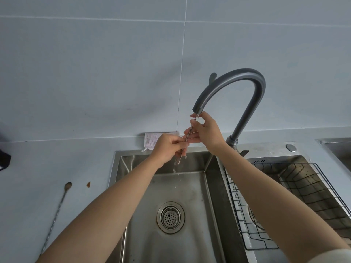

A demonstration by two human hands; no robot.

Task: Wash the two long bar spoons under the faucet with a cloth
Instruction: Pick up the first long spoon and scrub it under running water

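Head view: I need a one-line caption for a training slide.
Both hands, left hand and right hand, hold a bar spoon under the faucet; a second spoon waits on the counter.

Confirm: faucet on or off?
On. Water trickles from the faucet spout along the bar spoon held by both hands, dripping into the sink.

Twisted shiny metal bar spoon (187, 138) pinched in the fingers (177, 142), matt dark grey faucet (245, 86) just above them, brushed steel sink (190, 188) below, woven cloth (151, 141) behind, smooth matt desk (47, 160).
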